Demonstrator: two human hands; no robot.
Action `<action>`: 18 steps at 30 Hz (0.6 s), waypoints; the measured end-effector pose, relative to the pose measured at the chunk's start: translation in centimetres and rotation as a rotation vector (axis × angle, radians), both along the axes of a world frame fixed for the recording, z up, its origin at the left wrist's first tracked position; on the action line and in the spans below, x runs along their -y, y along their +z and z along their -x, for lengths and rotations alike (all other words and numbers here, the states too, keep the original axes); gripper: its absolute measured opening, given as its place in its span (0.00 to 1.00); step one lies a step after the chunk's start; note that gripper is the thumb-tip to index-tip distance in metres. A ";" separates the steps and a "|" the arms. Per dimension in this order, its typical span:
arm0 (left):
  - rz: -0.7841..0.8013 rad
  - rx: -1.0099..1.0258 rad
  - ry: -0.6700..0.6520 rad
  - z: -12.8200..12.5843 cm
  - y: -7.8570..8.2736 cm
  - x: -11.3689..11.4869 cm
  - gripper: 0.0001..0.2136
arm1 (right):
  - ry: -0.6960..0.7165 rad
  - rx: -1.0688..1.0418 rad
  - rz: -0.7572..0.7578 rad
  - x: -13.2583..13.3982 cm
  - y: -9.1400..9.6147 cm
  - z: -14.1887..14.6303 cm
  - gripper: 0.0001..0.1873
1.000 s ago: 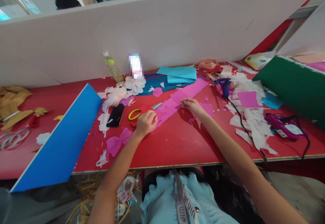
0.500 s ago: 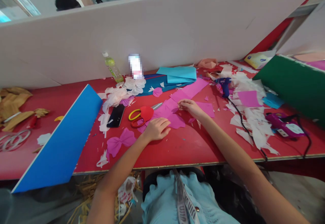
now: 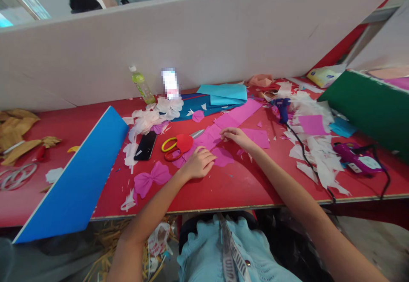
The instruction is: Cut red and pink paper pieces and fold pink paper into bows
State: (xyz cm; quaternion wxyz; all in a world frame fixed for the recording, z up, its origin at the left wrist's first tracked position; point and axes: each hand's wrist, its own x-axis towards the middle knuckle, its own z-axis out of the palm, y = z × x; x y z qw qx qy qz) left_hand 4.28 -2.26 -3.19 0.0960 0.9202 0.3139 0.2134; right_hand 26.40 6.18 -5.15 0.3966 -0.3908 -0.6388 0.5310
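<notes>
Pink crepe paper (image 3: 207, 137) lies in overlapping cut pieces on the red table between my hands. My left hand (image 3: 201, 162) is low over it, fingers bent and close together at the edge of a rounded pink petal (image 3: 223, 157). My right hand (image 3: 234, 136) is a little farther off, its fingers pinched at the pink paper; its fingertips partly hide what they grip. Scissors (image 3: 171, 145) with yellow and red handles rest left of the paper, a red heart-shaped piece (image 3: 184, 143) over them. A pink bow-shaped piece (image 3: 152, 179) lies nearer my left forearm.
A black phone (image 3: 146, 145), white paper petals (image 3: 145, 122) and a green bottle (image 3: 142, 85) stand or lie at left. Blue (image 3: 79, 179) and green (image 3: 367, 107) boards flank the space. At right are a blue glue gun (image 3: 281, 108), its cord, white scraps and a purple device (image 3: 358, 159).
My right hand has shifted slightly left, towards my left hand. The left hand has moved slightly right, its fingers turned a little over the pink petal.
</notes>
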 end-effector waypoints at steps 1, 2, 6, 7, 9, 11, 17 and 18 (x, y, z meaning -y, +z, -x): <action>0.030 0.028 0.026 0.1 0.0 -0.1 0.13 | 0.003 0.014 -0.010 0.0 0.0 0.0 0.12; 0.056 0.058 0.058 0.2 -0.1 -0.2 0.13 | 0.004 0.029 -0.020 0.0 0.0 0.0 0.12; 0.088 0.079 0.109 0.4 -0.1 -0.3 0.14 | 0.040 0.100 -0.067 0.1 0.1 0.0 0.12; 0.093 0.063 0.095 0.4 -0.1 -0.3 0.13 | 0.059 0.121 -0.079 0.1 0.1 0.0 0.11; 0.103 0.061 0.081 0.3 -0.1 -0.2 0.12 | 0.093 0.165 -0.107 0.3 0.2 0.1 0.11; 0.097 0.090 0.092 0.3 -0.1 -0.1 0.12 | 0.119 0.221 -0.146 0.6 0.5 0.3 0.10; 0.021 -0.052 0.027 0.2 -0.2 -0.2 0.13 | 0.158 0.412 -0.302 1.7 1.2 1.2 0.08; 0.008 -0.084 0.019 0.2 -0.3 -0.3 0.13 | 0.161 0.430 -0.320 1.9 1.3 1.3 0.08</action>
